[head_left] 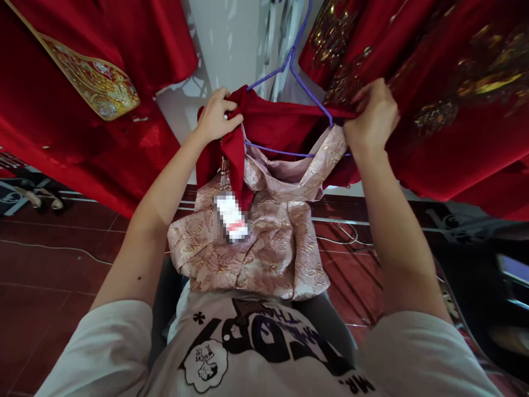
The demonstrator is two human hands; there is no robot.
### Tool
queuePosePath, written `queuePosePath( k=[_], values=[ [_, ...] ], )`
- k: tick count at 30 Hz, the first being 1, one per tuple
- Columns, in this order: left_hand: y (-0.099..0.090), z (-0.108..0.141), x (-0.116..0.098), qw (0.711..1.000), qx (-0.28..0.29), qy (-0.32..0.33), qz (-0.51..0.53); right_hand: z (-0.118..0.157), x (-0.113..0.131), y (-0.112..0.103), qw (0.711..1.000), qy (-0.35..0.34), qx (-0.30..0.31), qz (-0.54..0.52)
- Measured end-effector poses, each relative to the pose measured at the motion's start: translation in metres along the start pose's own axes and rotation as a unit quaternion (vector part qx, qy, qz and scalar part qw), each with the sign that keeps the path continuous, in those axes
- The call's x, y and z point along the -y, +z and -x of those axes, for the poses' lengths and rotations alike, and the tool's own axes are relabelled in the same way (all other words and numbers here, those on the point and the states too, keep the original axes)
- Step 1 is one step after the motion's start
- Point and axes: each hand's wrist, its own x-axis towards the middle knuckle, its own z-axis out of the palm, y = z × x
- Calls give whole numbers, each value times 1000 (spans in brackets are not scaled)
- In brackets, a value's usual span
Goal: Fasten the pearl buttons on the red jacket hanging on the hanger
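Observation:
A purple wire hanger point(292, 55) hangs in front of me, carrying a pink brocade dress point(268, 248) with gold-toned leaf patterns. Dark red cloth point(281, 118), perhaps a shawl, spreads behind the hanger, and one end drops down the dress front on the left. My left hand point(218, 117), a ring on one finger, pinches the red cloth near the hanger's left shoulder. At the right shoulder my right hand point(372, 118) is closed on the same cloth, its fingertips partly hidden. Beaded tassels point(225, 173) dangle under my left hand. A blurred white tag point(231, 216) lies against the dress.
Red gowns with gold embroidery hang at the left point(99, 82) and the right point(467, 99). A white wall and metal rack posts point(270, 44) stand behind. Below are a red tiled floor point(53, 309) with cables, and a dark object point(475, 286) at the right.

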Motion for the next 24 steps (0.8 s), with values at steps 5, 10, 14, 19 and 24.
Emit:
queuePosePath(
  k=[5,10,14,19,24],
  values=[
    [4,19,2,1000,15,-10,-7,5,-29,-8,995,61,-29,79],
    [21,25,4,998,-33,34,-40,17,-20,-21,990,91,5,106],
    [40,27,6,988,-116,91,-44,24,6,-31,997,48,34,58],
    [51,32,3,985,-145,89,-36,21,55,-7,991,-15,71,-110],
    [53,32,4,986,-145,77,-13,37,94,55,944,-173,73,-272]
  ],
)
